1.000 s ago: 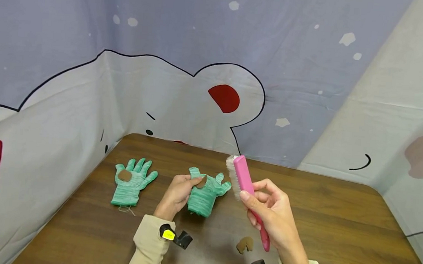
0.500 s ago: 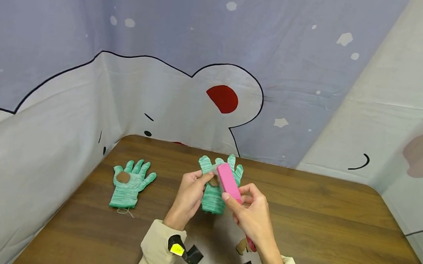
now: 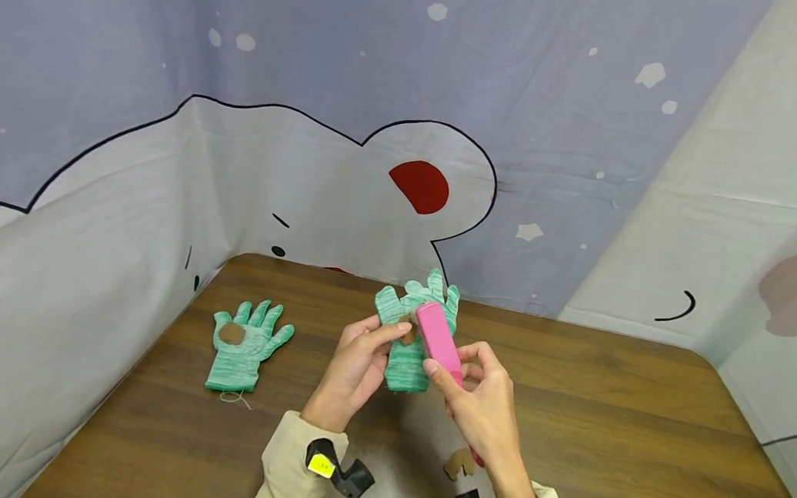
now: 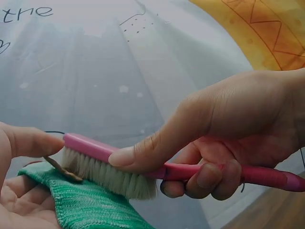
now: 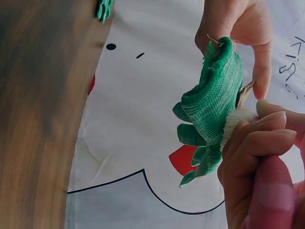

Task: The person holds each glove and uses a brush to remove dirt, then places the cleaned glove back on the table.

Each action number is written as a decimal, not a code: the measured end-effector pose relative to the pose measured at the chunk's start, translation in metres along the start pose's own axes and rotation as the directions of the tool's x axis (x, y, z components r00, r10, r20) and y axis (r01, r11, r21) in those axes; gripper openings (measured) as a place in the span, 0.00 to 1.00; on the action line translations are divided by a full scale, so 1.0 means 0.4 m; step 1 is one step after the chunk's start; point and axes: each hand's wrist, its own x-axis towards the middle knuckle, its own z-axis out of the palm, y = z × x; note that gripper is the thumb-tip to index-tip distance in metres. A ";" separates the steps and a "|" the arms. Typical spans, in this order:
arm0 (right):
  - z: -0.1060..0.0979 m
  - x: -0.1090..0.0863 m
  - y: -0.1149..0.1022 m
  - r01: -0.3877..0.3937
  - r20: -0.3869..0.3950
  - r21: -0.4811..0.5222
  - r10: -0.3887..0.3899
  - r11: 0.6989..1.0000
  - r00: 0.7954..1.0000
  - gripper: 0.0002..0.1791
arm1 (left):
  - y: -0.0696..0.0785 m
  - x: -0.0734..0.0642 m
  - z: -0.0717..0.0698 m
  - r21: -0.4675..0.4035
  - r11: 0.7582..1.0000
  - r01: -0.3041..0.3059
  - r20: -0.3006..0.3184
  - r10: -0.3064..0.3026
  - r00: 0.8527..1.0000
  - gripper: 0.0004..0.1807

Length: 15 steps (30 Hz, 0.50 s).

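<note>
My left hand (image 3: pixel 360 366) holds up a green knitted glove (image 3: pixel 407 371), its thumb over a brown patch (image 4: pixel 65 171) on the glove. In the left wrist view, one edge of that patch stands up from the knit. My right hand (image 3: pixel 486 400) grips a pink brush (image 3: pixel 439 337) by its handle, thumb along the back of the head. Pale bristles (image 4: pixel 107 174) touch the glove beside the patch. The right wrist view has the glove (image 5: pixel 212 102) from its cuff side, with the brush mostly hidden behind the right fingers.
A second green glove (image 3: pixel 238 353) with a round brown patch (image 3: pixel 231 334) lies flat at the table's left, a loose thread at its cuff. A torn brown piece (image 3: pixel 460 463) lies near the right wrist. A printed curtain (image 3: pixel 333 190) hangs behind the wooden table (image 3: pixel 609 418).
The brush has come left and down from beside the glove onto it. The left hand has moved the glove right and raised it, and its fingers now point up more.
</note>
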 end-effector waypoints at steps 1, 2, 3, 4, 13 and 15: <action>0.000 -0.001 0.000 0.003 -0.002 0.000 -0.003 1.000 1.000 0.21 | 0.001 -0.001 -0.001 -0.002 1.000 -0.003 0.011 0.003 1.000 0.13; 0.000 -0.002 -0.001 0.007 -0.005 0.000 -0.007 1.000 1.000 0.21 | 0.001 -0.001 -0.002 -0.004 1.000 -0.009 0.019 0.009 1.000 0.11; -0.001 -0.002 -0.002 0.010 -0.009 -0.001 -0.010 1.000 1.000 0.21 | 0.002 -0.001 -0.002 -0.006 1.000 -0.012 0.024 0.012 1.000 0.10; -0.001 -0.002 -0.001 0.014 -0.020 -0.014 -0.014 1.000 1.000 0.21 | 0.002 -0.001 -0.002 -0.010 1.000 -0.014 0.027 0.014 1.000 0.08; -0.013 -0.005 -0.005 0.051 -0.201 -0.247 -0.103 0.968 0.974 0.20 | -0.003 0.002 0.000 -0.017 0.999 -0.046 0.029 0.046 0.999 0.13; -0.016 -0.007 -0.008 0.071 -0.193 -0.196 -0.110 0.978 0.975 0.20 | -0.006 0.002 0.001 0.014 0.998 -0.066 0.008 0.065 0.998 0.16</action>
